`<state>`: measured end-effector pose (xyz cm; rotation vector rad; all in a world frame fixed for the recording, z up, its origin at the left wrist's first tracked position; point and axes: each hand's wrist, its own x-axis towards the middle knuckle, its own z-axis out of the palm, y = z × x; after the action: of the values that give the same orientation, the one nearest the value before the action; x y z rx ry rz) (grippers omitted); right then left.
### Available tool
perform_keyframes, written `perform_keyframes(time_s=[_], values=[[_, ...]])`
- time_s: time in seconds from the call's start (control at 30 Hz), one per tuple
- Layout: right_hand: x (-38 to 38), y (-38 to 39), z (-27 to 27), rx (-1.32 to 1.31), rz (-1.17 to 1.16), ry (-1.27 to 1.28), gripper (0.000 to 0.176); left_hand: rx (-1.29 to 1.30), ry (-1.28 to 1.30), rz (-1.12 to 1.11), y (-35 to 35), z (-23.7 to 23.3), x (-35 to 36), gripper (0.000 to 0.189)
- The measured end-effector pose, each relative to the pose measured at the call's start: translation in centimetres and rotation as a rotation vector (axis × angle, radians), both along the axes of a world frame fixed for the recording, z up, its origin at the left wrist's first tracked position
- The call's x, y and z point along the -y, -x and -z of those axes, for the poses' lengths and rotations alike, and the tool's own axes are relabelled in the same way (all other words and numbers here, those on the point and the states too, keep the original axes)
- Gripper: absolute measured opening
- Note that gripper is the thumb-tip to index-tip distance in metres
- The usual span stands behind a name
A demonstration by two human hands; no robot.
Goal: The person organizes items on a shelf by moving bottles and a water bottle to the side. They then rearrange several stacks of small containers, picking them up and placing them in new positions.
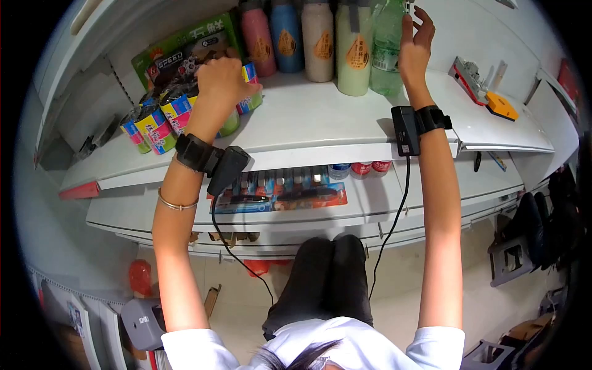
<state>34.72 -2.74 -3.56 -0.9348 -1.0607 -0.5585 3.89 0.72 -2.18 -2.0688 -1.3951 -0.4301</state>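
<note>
My left hand (223,83) is closed, knuckles up, over a group of small cylindrical containers (177,112) with blue, yellow and pink labels and dark tops. Its fingertips are hidden behind the hand, so I cannot tell what they grip. A green lower part of one container (230,124) shows beneath the wrist. My right hand (416,43) is raised at the right side of a clear green plastic bottle (386,55), fingers apart and bent. Left of that bottle stand a pale green bottle (354,58), a beige one (318,43), a blue one (287,37) and a pink one (258,40).
A green SPEED box (203,38) leans behind the containers. At right lie a red-and-silver stapler (468,80) and a yellow-orange block (502,106). The lower shelf (370,209) holds packaged goods (280,198) and bottles with red caps (361,168). A grey stool (512,262) stands at right.
</note>
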Motion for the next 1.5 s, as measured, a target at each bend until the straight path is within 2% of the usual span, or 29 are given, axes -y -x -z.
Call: perform_keyframes(time_s=[0.37, 0.67, 1.17, 1.37, 1.47, 1.5], values=[[-0.3, -0.5, 0.2, 0.026, 0.036, 0.025, 0.047, -0.043, 0.006, -0.044, 1.0, -0.1, -0.6, 0.054], [-1.3, -1.4, 0.5, 0.027, 0.044, 0.041, 0.045, -0.053, -0.065, -0.032, 1.8, 0.8, -2.5, 0.073], [-1.5, -1.5, 0.6, 0.047, 0.017, 0.053, 0.046, -0.099, -0.022, -0.096, 2.7, 0.6, -2.9, 0.080], [-1.3, -1.3, 0.5, 0.024, -0.010, 0.063, 0.047, -0.087, -0.055, -0.063, 2.8, 0.6, -2.5, 0.078], [-1.6, -1.6, 0.6, 0.035, -0.021, 0.063, 0.047, -0.005, 0.018, -0.053, 2.4, 0.2, -1.6, 0.078], [-1.7, -1.6, 0.6, 0.027, -0.049, 0.064, 0.049, -0.014, -0.045, -0.057, 2.4, 0.3, -1.6, 0.078]])
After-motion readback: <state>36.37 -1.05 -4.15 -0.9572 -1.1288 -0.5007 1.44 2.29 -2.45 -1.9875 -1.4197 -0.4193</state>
